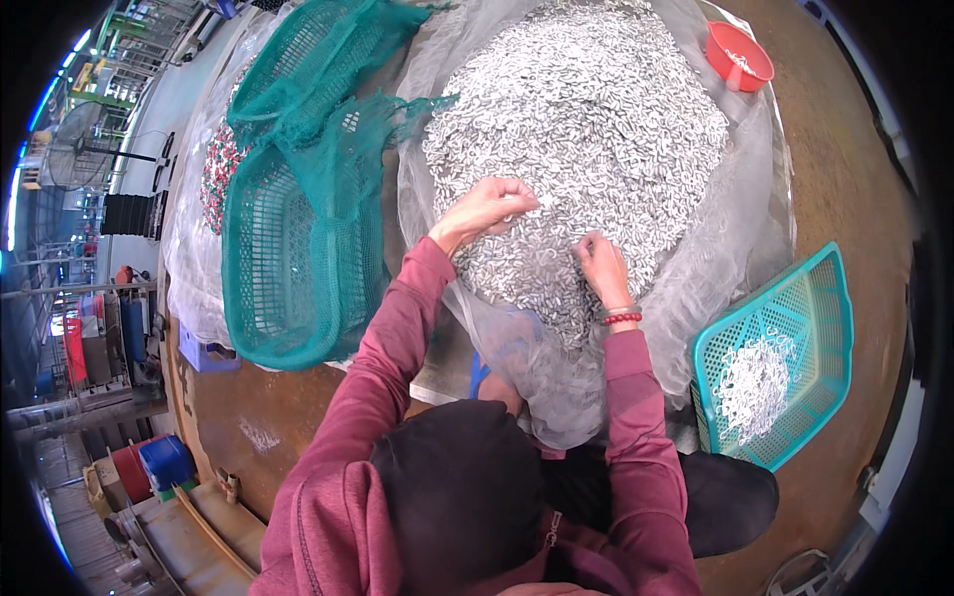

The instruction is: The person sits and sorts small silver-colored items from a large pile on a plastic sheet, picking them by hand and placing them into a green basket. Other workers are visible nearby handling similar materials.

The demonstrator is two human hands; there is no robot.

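A broad heap of small white and grey oblong pieces point(586, 109) lies spread on pale netting in front of me. My left hand point(492, 207) is over the middle of the heap, its fingers pinched together. White pieces show right at its fingertips, but I cannot make out what is held. Closer to me and to the right, my right hand point(604, 266), with a red bead bracelet point(622, 318) at the wrist, is low at the heap with its fingers curled together. Whatever is between those fingertips is too small to name.
A teal plastic basket point(828, 372) stands at the right with a pile of white pieces point(752, 389) in it. Far right is a red bowl point(723, 48) holding a few pieces. Green baskets draped with netting point(238, 308) stand left, beside red-and-white pieces point(221, 159).
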